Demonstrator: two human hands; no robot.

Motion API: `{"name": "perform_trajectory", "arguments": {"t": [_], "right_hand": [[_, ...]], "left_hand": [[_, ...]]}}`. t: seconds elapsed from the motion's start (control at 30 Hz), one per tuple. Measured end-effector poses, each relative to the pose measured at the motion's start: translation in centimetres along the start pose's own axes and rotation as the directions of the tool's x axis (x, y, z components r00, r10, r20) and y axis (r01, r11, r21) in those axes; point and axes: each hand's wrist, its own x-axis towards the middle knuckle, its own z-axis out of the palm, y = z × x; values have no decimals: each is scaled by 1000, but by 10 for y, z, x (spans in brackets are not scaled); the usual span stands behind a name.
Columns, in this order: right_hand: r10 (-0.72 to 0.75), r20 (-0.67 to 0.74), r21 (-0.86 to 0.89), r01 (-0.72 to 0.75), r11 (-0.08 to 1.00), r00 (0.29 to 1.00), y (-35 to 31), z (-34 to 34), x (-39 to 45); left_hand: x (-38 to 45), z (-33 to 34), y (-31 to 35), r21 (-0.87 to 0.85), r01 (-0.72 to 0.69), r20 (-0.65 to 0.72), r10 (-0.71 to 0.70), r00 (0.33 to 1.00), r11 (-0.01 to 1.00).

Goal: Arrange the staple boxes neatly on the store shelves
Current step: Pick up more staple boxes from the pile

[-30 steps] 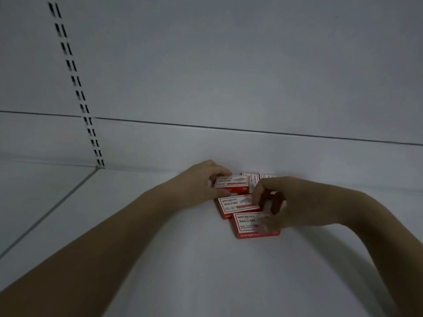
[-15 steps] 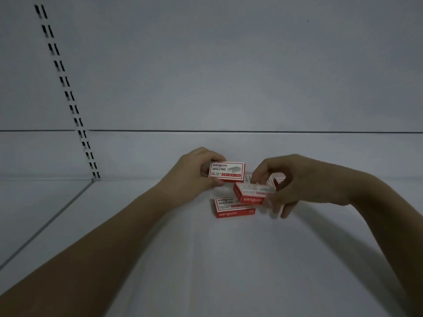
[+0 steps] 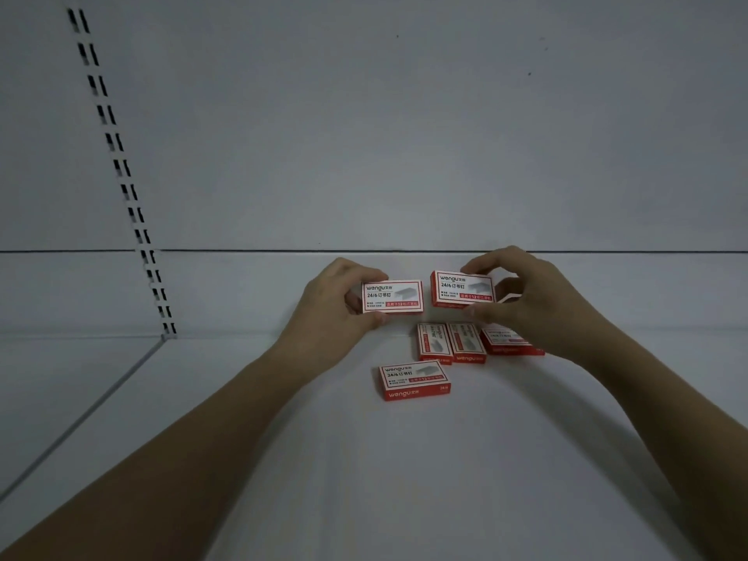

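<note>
My left hand (image 3: 328, 304) pinches a red-and-white staple box (image 3: 392, 296) between thumb and fingers, held upright above the shelf with its label facing me. My right hand (image 3: 530, 297) pinches a second staple box (image 3: 461, 288) the same way, just to the right of the first. Below them several more staple boxes lie flat on the white shelf (image 3: 364, 471): one nearest me (image 3: 413, 380), two side by side turned lengthwise (image 3: 434, 342) (image 3: 466, 342), and one (image 3: 508, 341) partly hidden under my right hand.
The white back panel (image 3: 404, 135) rises behind the boxes. A slotted upright rail (image 3: 121, 172) runs down at the left to the shelf corner. A seam (image 3: 81, 415) crosses the shelf on the left.
Both hands have lifted their boxes higher and turned the labels toward me. The right hand's box rose from near the shelf. The boxes underneath have come into view.
</note>
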Motion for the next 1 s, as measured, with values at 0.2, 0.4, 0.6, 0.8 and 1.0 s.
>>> {"name": "perform_trajectory", "arguments": {"t": [0.2,0.4,0.6,0.8,1.0], "right_hand": [[23,-1,76,-23,997,1000,9,11,-2],[94,-73,102,-86,991,993,11,4,-23],[198,-182,33,-195,980,963,3,-86,-67],[246,-288,-82,-279,957,926,5,-184,-124],[287,-373,-180,-372,911,883,28,-273,-195]], "left_hand": [[-2,9,-4,-26,65,100,-63,993,998],[-4,14,21,-253,267,185,-224,957,930],[17,30,95,-278,172,284,-90,955,945],[40,73,179,-293,62,342,43,939,954],[30,132,265,-331,23,386,113,915,943]]}}
